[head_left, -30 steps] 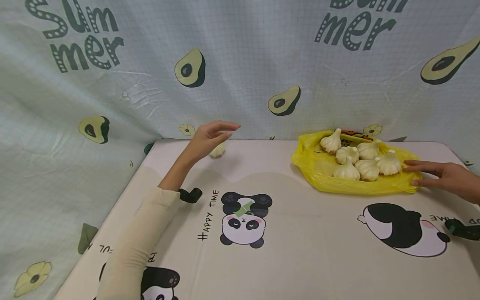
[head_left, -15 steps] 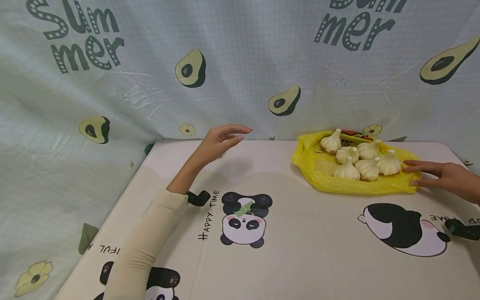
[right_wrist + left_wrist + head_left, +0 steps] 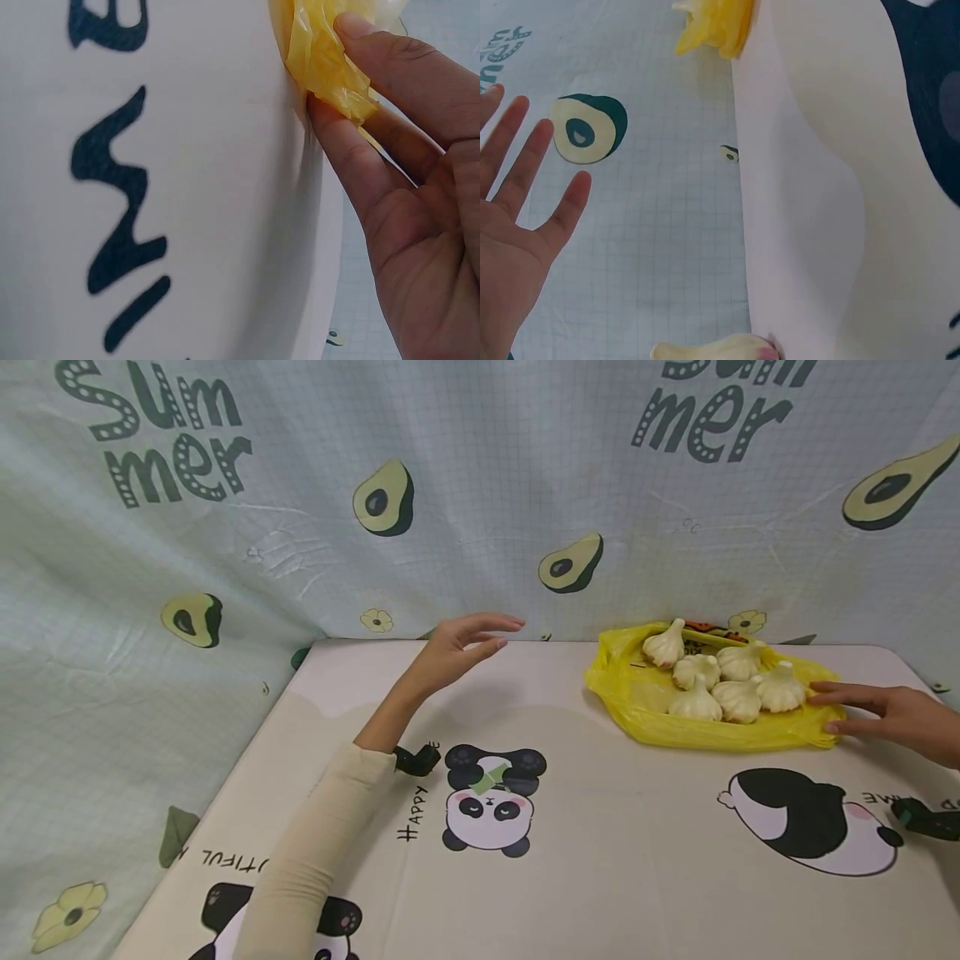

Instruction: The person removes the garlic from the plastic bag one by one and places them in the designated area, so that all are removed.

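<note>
My left hand [image 3: 459, 653] is raised over the back left of the table, its fingers apart and holding nothing. The left wrist view shows its spread fingers [image 3: 536, 161] and, at the bottom edge, part of a single garlic bulb [image 3: 718, 349]; in the head view that bulb is hidden behind my hand and arm. At the back right, a yellow plastic bag [image 3: 637, 714] lies with its mouth spread. Several garlic bulbs [image 3: 737, 700] sit in it. My right hand [image 3: 903, 717] holds the bag's right edge, thumb and fingers on either side of the crumpled plastic [image 3: 322, 64].
The table is covered by a cream cloth [image 3: 600, 860] printed with pandas and lettering. A hanging sheet [image 3: 465, 460] with avocado prints stands behind and to the left. Dark wrist straps or mounts [image 3: 418, 760] show near both wrists.
My left hand has moved to the right, away from the lone garlic bulb, which it now hides in the head view. My right hand and the bag have stayed put.
</note>
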The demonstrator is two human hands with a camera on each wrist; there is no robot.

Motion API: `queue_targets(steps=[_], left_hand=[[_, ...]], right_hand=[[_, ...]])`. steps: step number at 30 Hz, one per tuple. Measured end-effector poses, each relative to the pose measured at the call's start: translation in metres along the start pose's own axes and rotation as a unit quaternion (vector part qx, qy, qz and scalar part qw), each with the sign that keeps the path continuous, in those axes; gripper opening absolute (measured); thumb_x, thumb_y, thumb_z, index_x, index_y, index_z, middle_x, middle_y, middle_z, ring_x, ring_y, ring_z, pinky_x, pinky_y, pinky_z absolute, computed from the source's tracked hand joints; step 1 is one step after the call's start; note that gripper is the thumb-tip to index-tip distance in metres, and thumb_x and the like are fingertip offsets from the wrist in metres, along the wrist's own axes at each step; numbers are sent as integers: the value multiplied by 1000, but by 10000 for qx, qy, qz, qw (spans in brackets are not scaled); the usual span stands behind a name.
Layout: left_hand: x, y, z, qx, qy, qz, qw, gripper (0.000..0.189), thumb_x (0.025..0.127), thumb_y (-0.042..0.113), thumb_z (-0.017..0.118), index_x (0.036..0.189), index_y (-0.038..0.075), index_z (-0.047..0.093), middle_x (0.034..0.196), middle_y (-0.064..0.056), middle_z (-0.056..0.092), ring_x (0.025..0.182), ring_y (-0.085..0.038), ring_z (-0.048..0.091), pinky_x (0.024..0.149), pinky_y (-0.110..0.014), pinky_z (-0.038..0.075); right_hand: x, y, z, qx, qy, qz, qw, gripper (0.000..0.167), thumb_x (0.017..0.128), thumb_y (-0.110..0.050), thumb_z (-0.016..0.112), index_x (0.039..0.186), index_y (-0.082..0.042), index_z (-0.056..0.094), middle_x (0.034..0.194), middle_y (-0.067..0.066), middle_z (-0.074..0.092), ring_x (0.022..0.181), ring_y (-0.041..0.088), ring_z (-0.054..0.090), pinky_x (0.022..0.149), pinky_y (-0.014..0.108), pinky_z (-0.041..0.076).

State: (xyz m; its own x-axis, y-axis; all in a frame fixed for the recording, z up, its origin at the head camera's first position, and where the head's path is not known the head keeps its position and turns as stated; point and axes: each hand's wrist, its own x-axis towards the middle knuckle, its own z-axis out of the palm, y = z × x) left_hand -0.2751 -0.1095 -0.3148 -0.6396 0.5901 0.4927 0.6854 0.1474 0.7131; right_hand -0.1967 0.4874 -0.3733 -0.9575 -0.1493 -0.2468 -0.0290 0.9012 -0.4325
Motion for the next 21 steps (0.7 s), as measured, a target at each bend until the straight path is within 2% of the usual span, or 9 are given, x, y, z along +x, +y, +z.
queue_targets(steps=[9,17,21], left_hand=[[14,3,18,-183,5,102,9998,28,100,6,64,129,4,68,135,-7,66,128,-14,58,106,-38,49],[25,7,33,-514,-46,255,9983,28,100,3,63,128,1,68,134,-11,66,127,-17,59,106,-36,49],[30,9,38,-540,-41,365,9979,28,100,3,64,127,0,68,134,-12,66,127,-16,59,105,-35,49]], right_hand=[[4,4,0,-243,13,73,9997,75,95,-51,68,142,5,51,154,38,27,137,66,17,98,81,26],[5,9,4,-28,-11,107,9999,69,98,-49,64,140,5,52,157,38,20,140,66,6,96,84,23],[4,8,3,-16,-4,100,9999,68,99,-48,64,139,6,53,157,39,19,140,66,6,95,84,24]])
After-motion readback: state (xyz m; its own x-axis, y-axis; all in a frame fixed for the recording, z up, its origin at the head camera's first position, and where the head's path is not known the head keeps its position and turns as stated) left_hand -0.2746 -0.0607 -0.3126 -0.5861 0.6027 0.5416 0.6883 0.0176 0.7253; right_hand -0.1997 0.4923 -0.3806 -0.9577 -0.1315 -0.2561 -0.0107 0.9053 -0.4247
